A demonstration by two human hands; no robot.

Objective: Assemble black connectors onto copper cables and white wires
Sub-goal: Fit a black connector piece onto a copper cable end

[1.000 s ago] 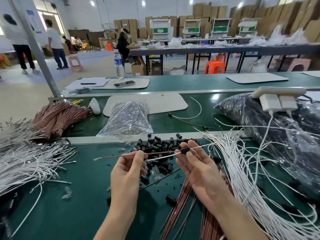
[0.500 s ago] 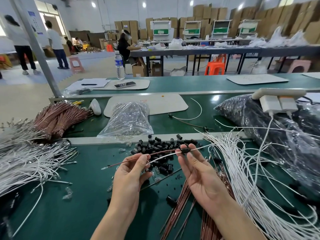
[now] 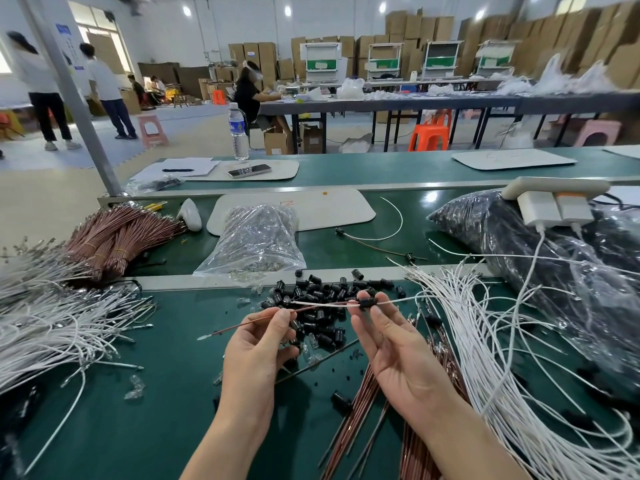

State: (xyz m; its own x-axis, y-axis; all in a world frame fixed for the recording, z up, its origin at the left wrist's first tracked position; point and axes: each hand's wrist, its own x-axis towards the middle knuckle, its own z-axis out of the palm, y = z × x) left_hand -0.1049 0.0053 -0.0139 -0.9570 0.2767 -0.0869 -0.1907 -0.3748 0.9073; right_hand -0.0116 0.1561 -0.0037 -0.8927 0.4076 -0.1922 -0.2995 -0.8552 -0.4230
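1. 2 hands are raised over the middle of the green bench [image 3: 138,427]. They are apart, linked only by the strands strung between them.
2. The left hand [image 3: 256,351] pinches a copper cable [image 3: 242,325] between thumb and fingertips, probably to keep it taut and aimed. The cable's metal tip points toward the bench's left edge.
3. The right hand [image 3: 398,351] pinches 1 black connector [image 3: 367,302] at its fingertips. The palm faces up and the other fingers are loosely spread, which leaves the connector easy to see.
4. 1 white wire [image 3: 325,304] meets that connector, between the 2 hands. Whether either strand is fully seated is too small to tell.
5. Stock lies within reach. The loose connectors [image 3: 311,292] sit just beyond the fingertips, the white wires [image 3: 485,341] are heaped toward the right edge, and spare copper cables [image 3: 360,407] lie at the near edge.
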